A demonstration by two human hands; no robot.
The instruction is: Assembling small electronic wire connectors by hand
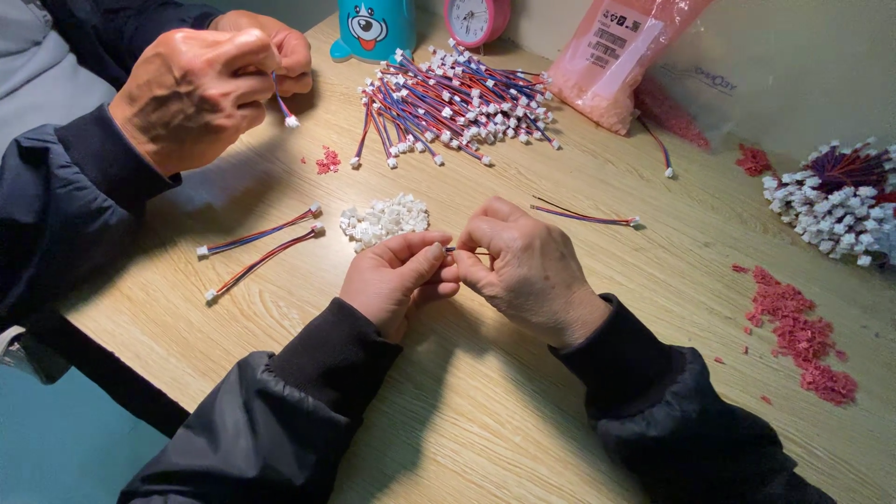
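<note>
Pale wood surface (523, 392), crowded with small parts. Left hand (397, 275) and right hand (523, 271) met at its middle, fingertips pinched together on a thin wire (464, 250), only a short stretch showing between them. White plugs (385, 220) heaped just beyond the left hand; two finished leads (261, 245) off to the left, one more (586, 218) past the right hand. Big bundle (448, 103) at the far edge, pink scraps (798, 334) well to the right. Co-worker's hands (210, 79) busy on another lead, apart. To do it well, probably: kept the grip close to the wire's tip, held the tip straight, lined up squarely with a plug, pressed gently without bending.
</note>
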